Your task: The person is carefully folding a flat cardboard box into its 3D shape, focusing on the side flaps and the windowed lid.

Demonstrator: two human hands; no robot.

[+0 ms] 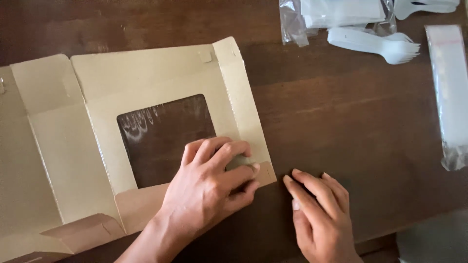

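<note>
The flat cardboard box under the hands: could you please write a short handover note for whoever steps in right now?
Left hand: pressing on the lower right corner of the flat cardboard box, beside its clear window.
Right hand: flat on the wooden table, fingertips near the box's corner flap, holding nothing.
White plastic forks and clear bags lie at the far right.
Done: box laid out unfolded. Left: every flap still lies flat.
</note>
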